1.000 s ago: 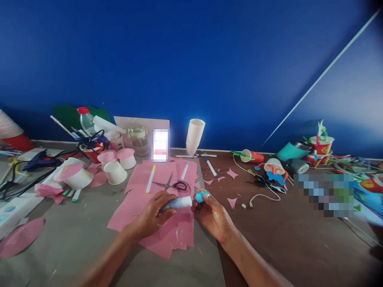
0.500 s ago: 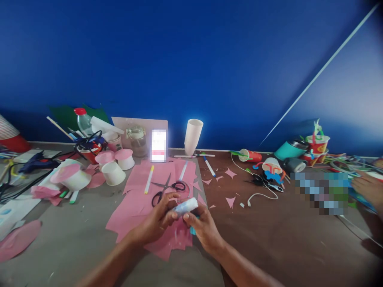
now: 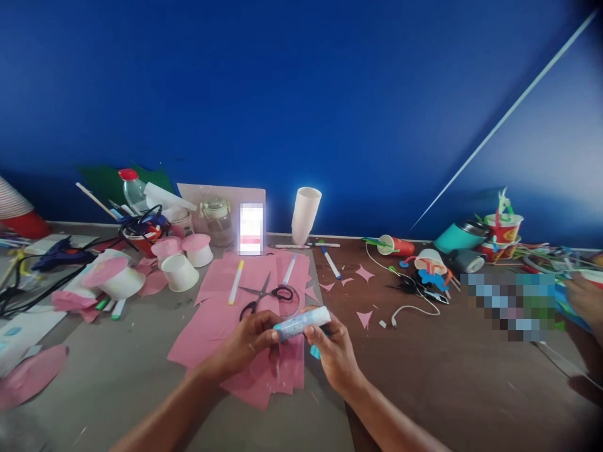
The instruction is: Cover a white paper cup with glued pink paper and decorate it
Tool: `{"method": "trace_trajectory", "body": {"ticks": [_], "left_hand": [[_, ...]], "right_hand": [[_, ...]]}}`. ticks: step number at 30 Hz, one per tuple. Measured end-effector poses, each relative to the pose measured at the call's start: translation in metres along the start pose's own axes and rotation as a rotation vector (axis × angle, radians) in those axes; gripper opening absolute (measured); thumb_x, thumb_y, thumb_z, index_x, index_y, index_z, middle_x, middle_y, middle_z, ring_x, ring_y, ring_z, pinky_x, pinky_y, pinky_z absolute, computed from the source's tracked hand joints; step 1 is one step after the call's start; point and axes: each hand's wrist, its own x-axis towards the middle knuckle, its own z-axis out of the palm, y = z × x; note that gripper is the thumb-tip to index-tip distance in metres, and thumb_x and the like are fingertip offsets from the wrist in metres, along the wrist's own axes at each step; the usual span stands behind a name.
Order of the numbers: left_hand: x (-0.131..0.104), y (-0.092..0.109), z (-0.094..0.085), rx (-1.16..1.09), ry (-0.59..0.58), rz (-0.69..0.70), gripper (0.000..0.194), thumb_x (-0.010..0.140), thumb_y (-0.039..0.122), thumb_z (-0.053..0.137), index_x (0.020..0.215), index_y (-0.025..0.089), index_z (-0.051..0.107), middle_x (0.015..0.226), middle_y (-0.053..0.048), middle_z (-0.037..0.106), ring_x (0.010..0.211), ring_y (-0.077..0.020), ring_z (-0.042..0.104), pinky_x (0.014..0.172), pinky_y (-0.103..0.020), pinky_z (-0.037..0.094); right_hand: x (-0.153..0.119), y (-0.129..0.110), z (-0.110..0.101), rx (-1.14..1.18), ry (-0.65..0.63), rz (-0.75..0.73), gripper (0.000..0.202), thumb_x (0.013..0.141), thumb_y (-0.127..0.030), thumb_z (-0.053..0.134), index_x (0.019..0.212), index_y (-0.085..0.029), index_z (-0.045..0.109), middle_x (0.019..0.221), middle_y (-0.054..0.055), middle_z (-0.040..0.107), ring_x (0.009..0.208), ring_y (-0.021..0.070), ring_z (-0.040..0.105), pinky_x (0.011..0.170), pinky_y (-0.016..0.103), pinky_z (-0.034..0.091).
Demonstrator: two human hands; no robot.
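A light-blue glue stick (image 3: 296,324) with a white end lies across both hands, above a layer of pink paper (image 3: 202,336). My left hand (image 3: 257,339) pinches its blue end between thumb and fingers. Around its white end my right hand (image 3: 330,342) is closed, and a turquoise cap (image 3: 315,351) shows under those fingers. Open black scissors (image 3: 264,294) rest on the paper just beyond my hands. A yellow-tipped marker (image 3: 236,282) lies left of the scissors.
White cups with pink tops (image 3: 115,276) stand at the left. A tall stack of white cups (image 3: 306,215) is by the blue wall. Pink scraps (image 3: 364,319), a white cable (image 3: 414,307) and a turquoise tumbler (image 3: 460,236) lie to the right. Another person's hand (image 3: 586,298) shows at the right edge.
The glue stick has moved a little to the right and turned more level, with more of its printed side showing. My right hand has shifted right with it.
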Motion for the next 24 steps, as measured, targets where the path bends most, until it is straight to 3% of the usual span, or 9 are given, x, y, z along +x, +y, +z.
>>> {"method": "trace_trajectory", "body": {"ticks": [3, 6, 9, 12, 14, 17, 20, 22, 24], "left_hand": [[-0.0023, 0.0012, 0.0008, -0.093, -0.083, -0.025, 0.054, 0.084, 0.067, 0.064, 0.103, 0.018, 0.057, 0.088, -0.004, 0.065, 0.057, -0.0129, 0.060, 0.056, -0.028, 0.050], [-0.0027, -0.0029, 0.0051, 0.118, 0.163, 0.150, 0.051, 0.077, 0.054, 0.079, 0.109, 0.020, 0.058, 0.101, -0.004, 0.062, 0.070, -0.0130, 0.059, 0.065, -0.028, 0.051], [-0.0012, -0.0055, 0.0070, 0.249, 0.285, 0.176, 0.037, 0.083, 0.050, 0.074, 0.094, 0.019, 0.059, 0.082, -0.001, 0.060, 0.069, -0.0136, 0.057, 0.065, -0.027, 0.048], [0.0003, -0.0042, 0.0038, 0.063, 0.120, 0.001, 0.042, 0.094, 0.060, 0.053, 0.101, 0.019, 0.054, 0.068, 0.003, 0.057, 0.051, -0.0117, 0.053, 0.056, -0.027, 0.046], [0.0005, -0.0027, 0.0015, -0.013, 0.042, -0.064, 0.046, 0.097, 0.063, 0.044, 0.108, 0.019, 0.051, 0.074, 0.000, 0.062, 0.050, -0.0120, 0.055, 0.056, -0.029, 0.048], [-0.0004, -0.0013, 0.0013, 0.180, 0.114, 0.097, 0.046, 0.089, 0.059, 0.061, 0.112, 0.020, 0.053, 0.100, -0.007, 0.065, 0.066, -0.0145, 0.062, 0.066, -0.032, 0.052], [-0.0014, 0.0003, 0.0032, 0.453, 0.245, 0.229, 0.036, 0.083, 0.051, 0.071, 0.099, 0.020, 0.059, 0.095, -0.006, 0.064, 0.079, -0.0188, 0.061, 0.072, -0.033, 0.051], [-0.0018, 0.0020, 0.0033, 0.414, 0.187, 0.163, 0.034, 0.090, 0.053, 0.060, 0.094, 0.019, 0.061, 0.082, -0.004, 0.064, 0.074, -0.0188, 0.062, 0.069, -0.032, 0.050], [-0.0022, 0.0029, 0.0024, 0.254, 0.028, 0.023, 0.046, 0.098, 0.060, 0.043, 0.097, 0.017, 0.061, 0.071, -0.003, 0.063, 0.060, -0.0164, 0.061, 0.061, -0.030, 0.049]], "right_hand": [[0.0014, -0.0005, -0.0011, 0.006, -0.007, 0.013, 0.043, 0.066, -0.059, 0.086, 0.082, -0.020, 0.076, 0.058, -0.003, 0.050, 0.055, 0.0119, 0.036, 0.055, 0.027, 0.037], [0.0033, -0.0010, -0.0017, -0.020, 0.005, 0.009, 0.043, 0.068, -0.060, 0.084, 0.081, -0.019, 0.076, 0.060, -0.002, 0.052, 0.057, 0.0121, 0.037, 0.056, 0.027, 0.038], [0.0033, -0.0028, -0.0011, -0.029, -0.002, -0.006, 0.042, 0.069, -0.059, 0.084, 0.079, -0.019, 0.076, 0.060, -0.003, 0.051, 0.057, 0.0119, 0.037, 0.057, 0.027, 0.038], [0.0019, -0.0036, -0.0001, -0.005, -0.038, -0.004, 0.042, 0.069, -0.060, 0.085, 0.079, -0.020, 0.075, 0.059, -0.003, 0.051, 0.057, 0.0118, 0.038, 0.055, 0.026, 0.037], [0.0019, -0.0024, 0.0003, 0.005, -0.067, 0.019, 0.043, 0.067, -0.059, 0.086, 0.076, -0.019, 0.073, 0.059, -0.003, 0.051, 0.056, 0.0117, 0.038, 0.053, 0.026, 0.035], [0.0037, 0.0010, -0.0006, -0.008, -0.036, 0.029, 0.044, 0.068, -0.060, 0.085, 0.076, -0.019, 0.072, 0.060, -0.002, 0.052, 0.056, 0.0120, 0.039, 0.052, 0.026, 0.034], [0.0055, 0.0033, -0.0024, -0.005, 0.011, 0.011, 0.045, 0.070, -0.062, 0.083, 0.076, -0.019, 0.073, 0.058, -0.003, 0.050, 0.056, 0.0117, 0.038, 0.052, 0.026, 0.035], [0.0057, 0.0038, -0.0032, 0.017, 0.010, 0.010, 0.045, 0.070, -0.063, 0.083, 0.078, -0.019, 0.074, 0.057, -0.003, 0.049, 0.055, 0.0116, 0.037, 0.052, 0.026, 0.034], [0.0054, 0.0039, -0.0032, 0.026, -0.007, 0.011, 0.045, 0.071, -0.062, 0.082, 0.078, -0.019, 0.074, 0.058, -0.003, 0.050, 0.056, 0.0117, 0.038, 0.053, 0.026, 0.034]]}}
